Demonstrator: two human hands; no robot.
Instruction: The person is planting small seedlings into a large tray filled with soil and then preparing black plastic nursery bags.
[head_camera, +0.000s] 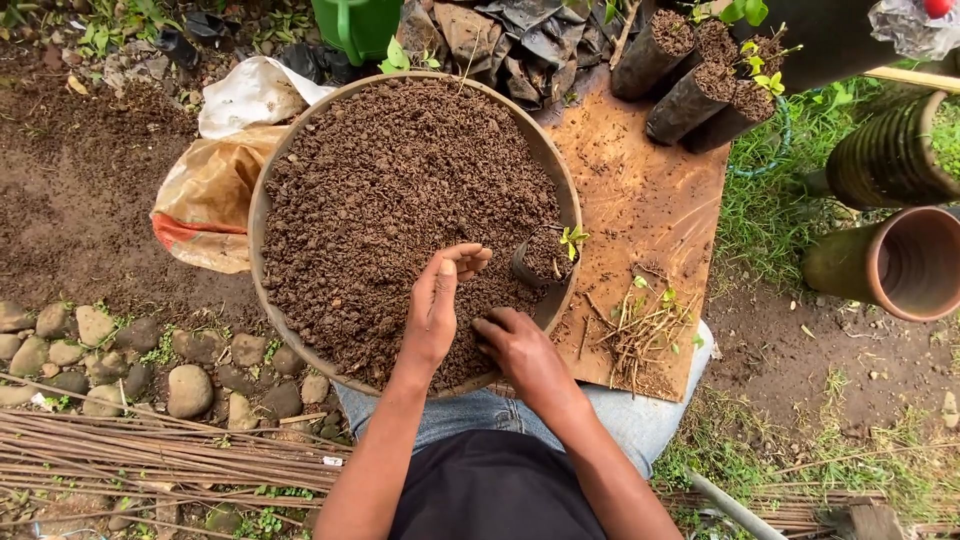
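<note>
Left hand (437, 300) cupped, fingertips pinched over a little soil, above the soil-filled round basin (262, 215). Right hand (517, 345) pressed knuckles-down into the soil, fingers curled; grasp impossible to tell. Just beyond, small black grow bag (540, 258) with a seedling, standing in the soil. Further right, wooden board (640, 190) with loose seedlings (640, 325).

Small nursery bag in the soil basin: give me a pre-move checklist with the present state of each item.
1. Small nursery bag upright in the basin: ok.
2. Seedling standing in the bag: ok.
3. Left hand holding soil: cannot tell, fingers pinched together above the soil.
4. Right hand free: cannot tell, fingertips dug into the soil.
5. Bag filled to its rim: cannot tell.
6. Spare seedlings on the board: ok.
</note>
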